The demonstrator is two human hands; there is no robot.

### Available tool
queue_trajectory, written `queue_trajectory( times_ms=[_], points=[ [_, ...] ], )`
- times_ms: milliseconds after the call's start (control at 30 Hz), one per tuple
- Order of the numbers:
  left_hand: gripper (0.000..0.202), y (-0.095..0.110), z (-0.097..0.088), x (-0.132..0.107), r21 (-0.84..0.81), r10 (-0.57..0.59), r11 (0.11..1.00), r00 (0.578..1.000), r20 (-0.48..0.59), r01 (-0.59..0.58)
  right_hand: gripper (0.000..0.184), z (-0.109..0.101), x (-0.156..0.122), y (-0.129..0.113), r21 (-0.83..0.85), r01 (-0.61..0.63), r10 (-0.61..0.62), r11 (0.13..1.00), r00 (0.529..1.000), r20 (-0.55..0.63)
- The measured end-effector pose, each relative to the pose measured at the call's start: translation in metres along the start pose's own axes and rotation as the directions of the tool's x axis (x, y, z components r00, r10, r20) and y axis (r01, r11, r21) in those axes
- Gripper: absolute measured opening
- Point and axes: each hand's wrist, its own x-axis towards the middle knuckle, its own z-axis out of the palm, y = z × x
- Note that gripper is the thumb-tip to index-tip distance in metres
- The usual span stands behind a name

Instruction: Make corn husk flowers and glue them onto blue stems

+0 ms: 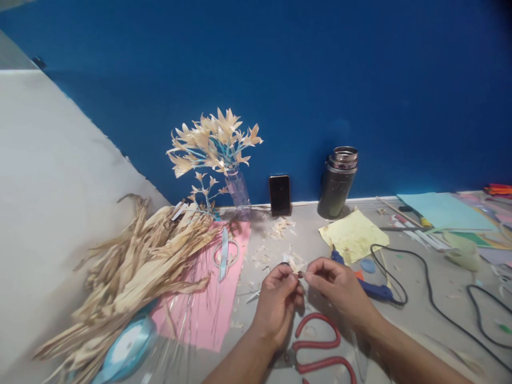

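head view: left hand (281, 301), right hand (340, 288), both tight on small piece (301, 274), perhaps husk

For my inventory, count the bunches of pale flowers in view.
2: a large bunch in the clear vase, and a smaller bunch low on the vase's left. More may be hidden behind the dried husks.

Small, pale petal-like piece (296, 262), tips upward, pinched between left grip (276, 301) and right grip (340, 285); detail blurred.
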Motion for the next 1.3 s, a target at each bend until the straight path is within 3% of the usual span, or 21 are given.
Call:
queue_trajectory(
  times_ms=[200, 267, 333, 400, 500, 600, 700, 867, 1033, 1167, 1300],
  points=[
    [0.038, 0.0, 0.003, -0.001, 0.035, 0.017, 0.999, 1.0, -0.019, -0.017, 0.031, 0.007, -0.002, -0.004, 0.058, -0.099, 0.093, 0.993, 0.991, 0.091],
    [0.038, 0.004, 0.003, 0.0, 0.073, 0.034, 0.997, 0.999, -0.031, -0.031, 0.03, 0.0, -0.001, -0.011, -0.022, -0.047, 0.049, 0.999, 0.996, 0.07],
    [0.036, 0.011, 0.002, 0.003, 0.144, 0.073, 0.987, 0.996, -0.05, -0.065, 0.027, -0.017, -0.001, -0.017, -0.207, 0.079, -0.075, 0.975, 0.997, 0.029],
    [0.034, 0.021, 0.002, 0.008, 0.222, 0.114, 0.97, 0.992, -0.061, -0.098, 0.024, -0.041, -0.003, -0.018, -0.485, 0.201, -0.22, 0.851, 0.975, 0.017],
    [0.031, 0.032, 0.006, 0.023, 0.305, 0.165, 0.942, 0.984, -0.066, -0.138, 0.021, -0.08, -0.009, -0.007, -0.815, 0.217, -0.295, 0.538, 0.954, 0.059],
    [0.029, 0.031, 0.019, 0.049, 0.334, 0.199, 0.928, 0.977, -0.071, -0.165, 0.031, -0.104, -0.015, 0.016, -0.925, 0.178, -0.238, 0.336, 0.966, 0.099],
    [0.027, 0.02, 0.043, 0.081, 0.316, 0.196, 0.932, 0.98, -0.036, -0.175, 0.035, -0.108, -0.017, 0.032, -0.952, 0.155, -0.192, 0.262, 0.976, 0.106],
    [0.024, -0.002, 0.077, 0.134, 0.367, 0.127, 0.923, 0.992, -0.016, -0.113, 0.045, -0.098, -0.016, 0.033, -0.95, 0.125, -0.17, 0.287, 0.982, 0.078],
    [0.028, -0.016, 0.079, 0.162, 0.449, 0.108, 0.891, 0.991, -0.074, -0.064, 0.03, -0.102, -0.019, 0.027, -0.918, 0.145, -0.17, 0.368, 0.982, 0.087],
    [0.026, -0.019, 0.073, 0.168, 0.465, 0.106, 0.883, 0.991, -0.082, -0.056, 0.025, -0.116, -0.023, 0.026, -0.801, 0.212, -0.27, 0.56, 0.961, 0.065],
    [0.022, -0.014, 0.071, 0.161, 0.448, 0.109, 0.89, 0.994, -0.029, -0.084, 0.039, -0.133, -0.022, 0.032, -0.57, 0.136, -0.213, 0.81, 0.974, -0.071]
  ],
)
